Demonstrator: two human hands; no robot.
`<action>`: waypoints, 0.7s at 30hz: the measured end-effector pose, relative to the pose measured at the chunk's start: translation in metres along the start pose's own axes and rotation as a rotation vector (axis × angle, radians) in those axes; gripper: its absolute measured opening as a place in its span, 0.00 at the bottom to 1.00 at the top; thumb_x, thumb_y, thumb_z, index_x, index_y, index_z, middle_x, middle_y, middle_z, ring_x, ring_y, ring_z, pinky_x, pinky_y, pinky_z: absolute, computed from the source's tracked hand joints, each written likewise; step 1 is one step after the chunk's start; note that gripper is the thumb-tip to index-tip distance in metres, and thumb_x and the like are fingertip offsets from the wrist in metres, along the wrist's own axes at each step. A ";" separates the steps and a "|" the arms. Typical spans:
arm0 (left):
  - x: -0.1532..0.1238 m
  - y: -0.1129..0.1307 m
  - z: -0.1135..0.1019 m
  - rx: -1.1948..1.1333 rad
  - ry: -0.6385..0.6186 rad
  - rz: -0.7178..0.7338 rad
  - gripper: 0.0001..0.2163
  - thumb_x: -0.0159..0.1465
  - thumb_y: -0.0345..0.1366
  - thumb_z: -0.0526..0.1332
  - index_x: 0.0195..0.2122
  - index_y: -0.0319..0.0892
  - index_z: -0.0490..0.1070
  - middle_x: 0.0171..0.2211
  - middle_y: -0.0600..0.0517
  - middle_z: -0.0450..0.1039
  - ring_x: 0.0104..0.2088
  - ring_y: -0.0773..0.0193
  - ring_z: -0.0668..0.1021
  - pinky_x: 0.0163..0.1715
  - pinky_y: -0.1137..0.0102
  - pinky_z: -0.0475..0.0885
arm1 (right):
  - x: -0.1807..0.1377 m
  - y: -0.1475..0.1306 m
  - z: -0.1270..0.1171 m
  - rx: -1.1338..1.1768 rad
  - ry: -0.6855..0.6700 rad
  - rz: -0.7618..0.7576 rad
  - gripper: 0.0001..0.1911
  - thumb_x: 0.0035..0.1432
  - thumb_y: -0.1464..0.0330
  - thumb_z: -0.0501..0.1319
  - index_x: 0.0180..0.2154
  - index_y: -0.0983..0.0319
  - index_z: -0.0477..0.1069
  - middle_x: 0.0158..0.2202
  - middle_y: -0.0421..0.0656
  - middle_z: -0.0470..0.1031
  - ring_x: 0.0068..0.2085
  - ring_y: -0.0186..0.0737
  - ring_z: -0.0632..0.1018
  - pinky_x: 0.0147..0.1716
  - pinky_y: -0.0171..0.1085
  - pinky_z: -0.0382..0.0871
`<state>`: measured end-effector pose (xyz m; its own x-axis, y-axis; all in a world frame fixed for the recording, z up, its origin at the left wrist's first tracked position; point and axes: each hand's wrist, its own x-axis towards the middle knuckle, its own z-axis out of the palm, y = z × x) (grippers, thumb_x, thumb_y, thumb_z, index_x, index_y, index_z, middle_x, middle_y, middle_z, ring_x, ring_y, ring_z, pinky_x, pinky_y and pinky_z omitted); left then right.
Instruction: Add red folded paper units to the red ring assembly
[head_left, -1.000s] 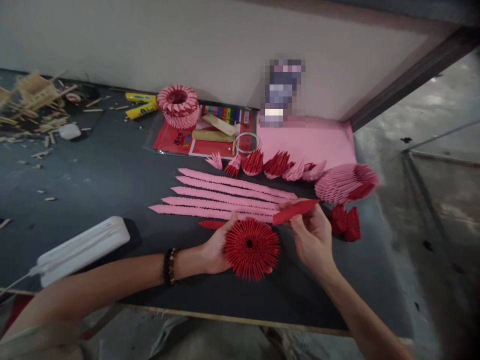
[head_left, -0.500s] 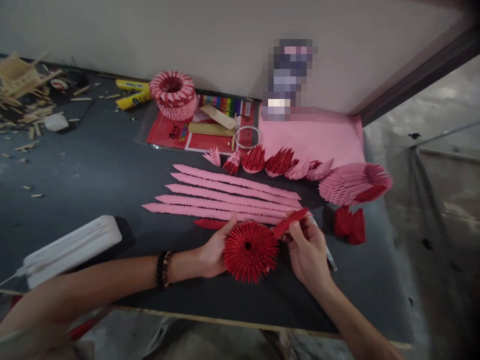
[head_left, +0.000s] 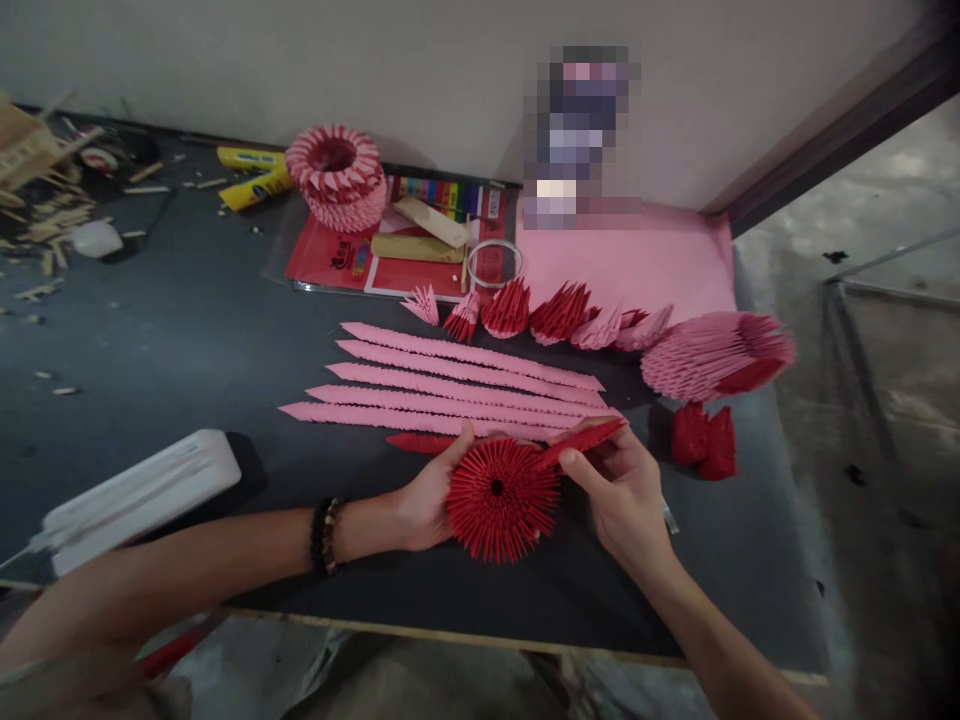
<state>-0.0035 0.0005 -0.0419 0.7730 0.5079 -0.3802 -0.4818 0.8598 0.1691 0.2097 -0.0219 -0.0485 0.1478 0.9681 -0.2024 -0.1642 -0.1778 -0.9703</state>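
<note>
Left hand [head_left: 427, 495]: forearm across table edge, fingers curled round left rim of red spiked paper disc [head_left: 501, 497], gripping it. Right hand [head_left: 622, 490]: pinching red paper strip [head_left: 581, 442], its tip touching the disc's upper right rim. Both on dark table [head_left: 187, 350], just before pink strips [head_left: 450, 385].

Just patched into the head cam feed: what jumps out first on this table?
A spiky red paper disc sits near the table's front edge, gripped by the left hand, while the right hand holds a red strip at its rim. Behind them lie long pink strips in a row.
</note>
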 end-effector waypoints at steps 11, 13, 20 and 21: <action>0.000 0.000 -0.007 -0.030 -0.021 -0.051 0.33 0.74 0.57 0.43 0.63 0.36 0.70 0.56 0.37 0.79 0.60 0.47 0.77 0.65 0.49 0.65 | 0.006 -0.008 -0.002 0.040 0.160 -0.011 0.15 0.55 0.65 0.75 0.45 0.58 0.81 0.36 0.41 0.83 0.31 0.35 0.79 0.34 0.34 0.75; 0.000 0.001 -0.008 -0.053 -0.046 -0.066 0.33 0.74 0.57 0.41 0.62 0.36 0.71 0.55 0.37 0.79 0.60 0.47 0.77 0.64 0.48 0.65 | 0.011 -0.010 -0.006 0.099 0.202 -0.046 0.14 0.57 0.65 0.74 0.46 0.59 0.81 0.38 0.42 0.83 0.32 0.35 0.78 0.34 0.33 0.74; 0.001 0.000 -0.004 -0.115 0.031 0.012 0.25 0.75 0.52 0.47 0.49 0.38 0.77 0.50 0.41 0.81 0.57 0.51 0.79 0.64 0.53 0.66 | 0.007 -0.008 -0.005 0.089 -0.047 -0.087 0.11 0.60 0.65 0.72 0.43 0.55 0.75 0.36 0.40 0.78 0.32 0.35 0.74 0.34 0.35 0.70; 0.001 0.000 -0.003 -0.113 0.032 0.011 0.25 0.75 0.52 0.48 0.49 0.39 0.77 0.50 0.41 0.81 0.57 0.51 0.80 0.63 0.53 0.66 | 0.005 -0.008 -0.003 0.082 -0.076 -0.088 0.10 0.60 0.64 0.71 0.42 0.55 0.74 0.36 0.40 0.77 0.32 0.36 0.74 0.33 0.36 0.69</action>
<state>-0.0043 0.0008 -0.0452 0.7550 0.5134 -0.4079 -0.5345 0.8422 0.0705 0.2142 -0.0158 -0.0426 0.0917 0.9904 -0.1037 -0.2332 -0.0799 -0.9692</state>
